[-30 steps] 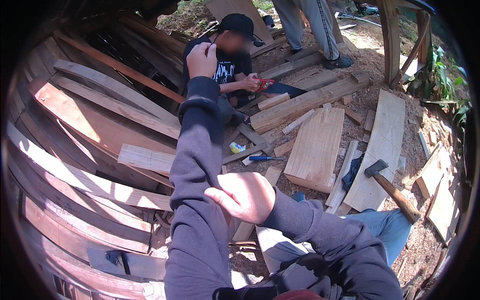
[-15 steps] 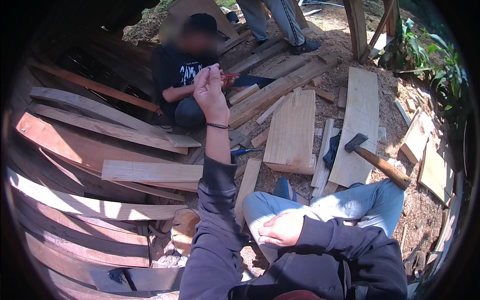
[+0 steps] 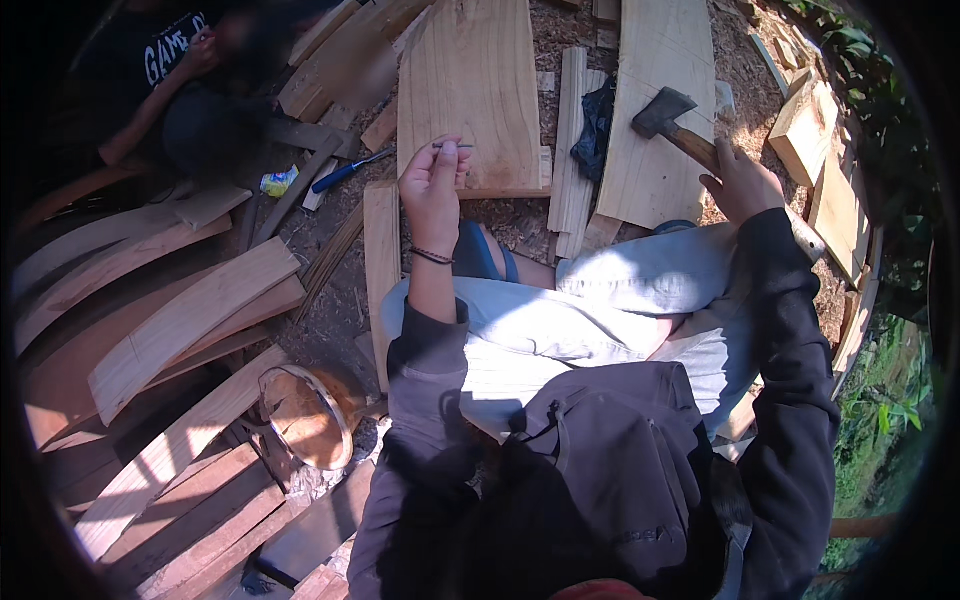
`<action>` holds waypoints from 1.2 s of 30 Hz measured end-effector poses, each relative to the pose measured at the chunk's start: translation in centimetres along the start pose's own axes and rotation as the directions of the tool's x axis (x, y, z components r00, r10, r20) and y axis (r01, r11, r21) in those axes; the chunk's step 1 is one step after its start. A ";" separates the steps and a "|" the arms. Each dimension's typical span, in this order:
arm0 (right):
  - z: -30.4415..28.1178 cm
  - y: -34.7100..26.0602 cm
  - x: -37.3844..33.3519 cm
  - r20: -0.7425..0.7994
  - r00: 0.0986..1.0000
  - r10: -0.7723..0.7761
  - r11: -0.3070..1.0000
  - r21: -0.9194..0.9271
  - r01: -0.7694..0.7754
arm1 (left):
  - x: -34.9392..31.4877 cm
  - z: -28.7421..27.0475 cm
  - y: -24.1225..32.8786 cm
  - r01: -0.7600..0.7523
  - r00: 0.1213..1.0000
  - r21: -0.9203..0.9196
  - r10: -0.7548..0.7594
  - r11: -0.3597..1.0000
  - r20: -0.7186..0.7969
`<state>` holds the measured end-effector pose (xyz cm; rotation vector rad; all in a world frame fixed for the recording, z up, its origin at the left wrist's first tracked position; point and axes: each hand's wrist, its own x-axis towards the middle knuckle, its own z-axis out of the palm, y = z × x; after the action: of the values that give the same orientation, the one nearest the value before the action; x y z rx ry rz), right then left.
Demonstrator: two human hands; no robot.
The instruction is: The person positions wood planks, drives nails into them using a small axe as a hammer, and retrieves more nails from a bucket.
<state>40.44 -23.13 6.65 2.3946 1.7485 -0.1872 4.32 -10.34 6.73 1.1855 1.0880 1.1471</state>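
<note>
My left hand (image 3: 433,205) is raised over the near edge of a thick light wooden block (image 3: 475,80), pinching a thin nail (image 3: 455,146) between thumb and fingers. On the right, my right hand (image 3: 748,186) grips the wooden handle of a hatchet (image 3: 660,113). Its dark metal head rests over a long pale board (image 3: 665,60), which lies flat beyond my crossed legs. Part of the handle is hidden beneath the hand, and its end (image 3: 806,238) shows past my sleeve.
A blue-handled chisel (image 3: 345,173) lies left of the block, near a small yellow packet (image 3: 279,181). Curved planks (image 3: 190,320) and a round wooden stump (image 3: 305,415) fill the left side. Another person (image 3: 180,85) sits at the far left. A black plastic bag (image 3: 594,130) lies between boards.
The view has tilted down and turned. My left hand has lowered from near the other person to the block. My right hand has left my lap and taken hold of the hatchet handle.
</note>
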 end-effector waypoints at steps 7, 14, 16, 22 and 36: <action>-0.3 -0.8 0.5 -0.026 0.999 0.020 0.999 0.049 -0.019 | -1.0 0.8 -0.8 0.041 0.986 0.122 -0.060 0.992 0.155; 0.1 -0.5 1.0 -0.043 0.999 -0.005 0.998 0.065 0.007 | -0.5 2.2 -2.0 -0.121 0.988 0.323 0.083 0.939 0.130; 0.2 -0.3 0.9 -0.042 0.999 0.002 0.997 0.073 0.001 | -0.4 2.6 -2.1 -0.154 0.986 0.360 0.120 0.920 0.116; -1.5 -1.7 0.7 0.037 0.999 0.039 0.998 0.046 -0.041 | -0.8 2.4 -2.7 -0.144 0.989 0.375 0.128 0.916 0.068; -1.1 -0.4 2.0 0.143 0.990 0.008 0.994 0.103 -0.023 | -1.3 2.6 -2.2 -0.266 0.964 0.469 0.233 0.842 0.128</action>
<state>40.64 -20.87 7.32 2.3986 1.6957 -0.4469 6.97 -11.95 4.75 1.7912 1.2360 1.0479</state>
